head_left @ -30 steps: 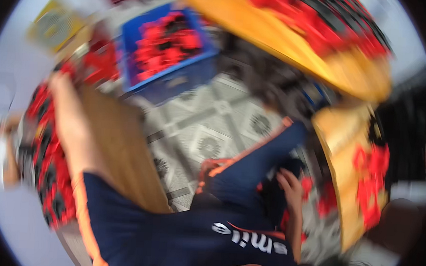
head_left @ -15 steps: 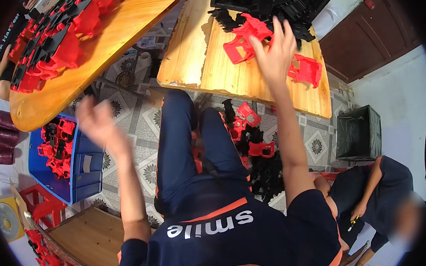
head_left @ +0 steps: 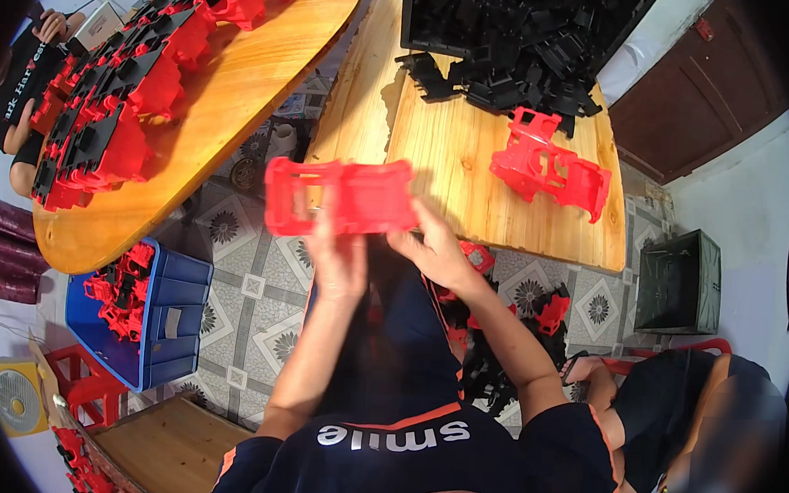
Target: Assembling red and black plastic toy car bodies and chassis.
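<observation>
A red plastic frame with rectangular openings [head_left: 375,196] is held up over my lap, just off the near left edge of the wooden table. My left hand [head_left: 338,259] grips it from below, its fingers partly behind the part. At its right end, my right hand [head_left: 432,247] has its fingers closed on the edge. Two more red plastic frames [head_left: 528,155] lie close together on the table's right side. Beyond them, loose black plastic parts [head_left: 522,74] spill from a black crate [head_left: 419,18].
On the left, a second wooden table [head_left: 242,79] carries rows of red-and-black assemblies [head_left: 116,139]. A blue bin [head_left: 168,323] with similar parts stands below it. More parts [head_left: 495,375] lie on the floor beside my legs. A person [head_left: 674,408] sits at right; another [head_left: 26,88] is far left.
My right hand has come back from the table toward my lap. My left hand has moved in from the left. Both now hold a red plastic frame, raised off the table.
</observation>
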The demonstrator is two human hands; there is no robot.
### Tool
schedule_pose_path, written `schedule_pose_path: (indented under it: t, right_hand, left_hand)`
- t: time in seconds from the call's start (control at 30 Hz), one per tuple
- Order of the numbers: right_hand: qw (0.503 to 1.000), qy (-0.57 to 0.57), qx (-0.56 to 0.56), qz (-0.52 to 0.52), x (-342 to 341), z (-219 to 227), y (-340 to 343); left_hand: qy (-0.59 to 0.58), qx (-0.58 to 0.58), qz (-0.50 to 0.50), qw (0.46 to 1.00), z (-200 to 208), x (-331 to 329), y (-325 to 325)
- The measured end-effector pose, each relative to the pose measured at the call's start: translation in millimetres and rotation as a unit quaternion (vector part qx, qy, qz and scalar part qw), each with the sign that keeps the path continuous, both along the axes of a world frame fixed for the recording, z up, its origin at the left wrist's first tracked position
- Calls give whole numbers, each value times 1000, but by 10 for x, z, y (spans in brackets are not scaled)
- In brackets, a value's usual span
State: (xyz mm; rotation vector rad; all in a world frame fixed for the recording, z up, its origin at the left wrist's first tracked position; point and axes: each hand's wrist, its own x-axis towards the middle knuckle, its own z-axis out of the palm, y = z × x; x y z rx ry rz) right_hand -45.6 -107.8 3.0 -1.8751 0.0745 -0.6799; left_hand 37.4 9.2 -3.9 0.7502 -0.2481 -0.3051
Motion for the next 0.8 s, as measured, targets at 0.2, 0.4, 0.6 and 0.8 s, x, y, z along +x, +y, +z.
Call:
schedule_pose_path:
  t: [0.2,0.4,0.6,0.8]
  right_hand:
    - [935,-33,-291,-200,1290,104,-1216]
    - [776,258,-505,-278,1813,-245,-1565]
    - [975,122,56,-178,788,-108,-1061]
    - [959,206,112,-161,404,-184,-905]
  left_hand:
    - [93,-16,-30,995,-48,302,486]
    - [154,17,-36,987,-333,59,784]
    - [149,97,-43,983,-377,-18,1111]
    - [178,100,-82,975,-360,-1,1138]
